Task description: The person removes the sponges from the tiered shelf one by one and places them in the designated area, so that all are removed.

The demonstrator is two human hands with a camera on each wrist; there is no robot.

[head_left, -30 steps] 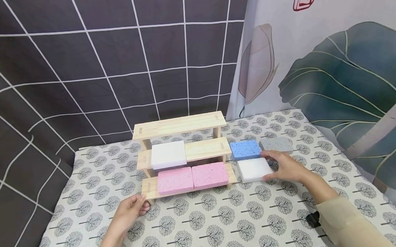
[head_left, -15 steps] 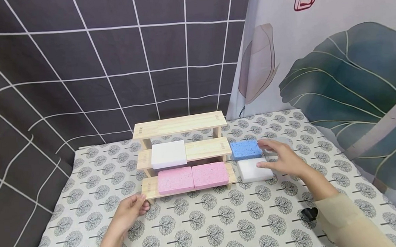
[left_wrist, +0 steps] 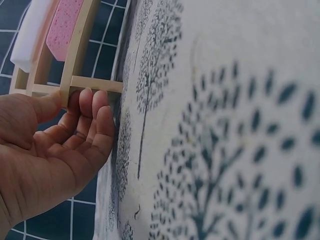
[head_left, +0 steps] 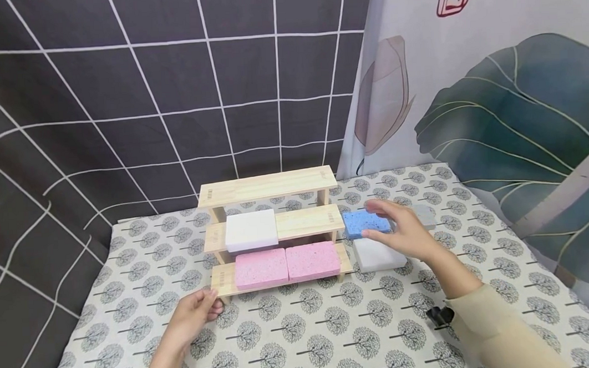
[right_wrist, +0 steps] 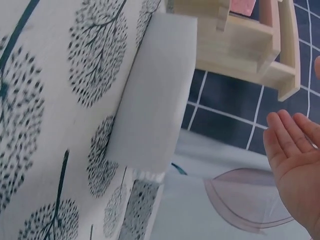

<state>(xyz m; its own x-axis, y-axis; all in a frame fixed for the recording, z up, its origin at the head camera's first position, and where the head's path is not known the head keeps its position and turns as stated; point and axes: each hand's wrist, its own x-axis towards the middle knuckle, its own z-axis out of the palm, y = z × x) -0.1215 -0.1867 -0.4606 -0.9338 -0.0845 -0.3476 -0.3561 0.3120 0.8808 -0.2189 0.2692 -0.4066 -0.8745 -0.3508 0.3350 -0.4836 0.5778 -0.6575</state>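
Left hand (head_left: 193,311) pinching the shelf (head_left: 269,186) at its front left corner! Right hand (head_left: 408,234) hovers, thumb and fingers wide, at the blue sponge (head_left: 359,224), just off the shelf's right edge; bare middle step (head_left: 306,222) beside a white sponge (head_left: 250,229).

The rack (head_left: 267,186) is smooth wood, the blue sponge (head_left: 356,224) pitted (matt, like the tablecloth (head_left: 295,348)).
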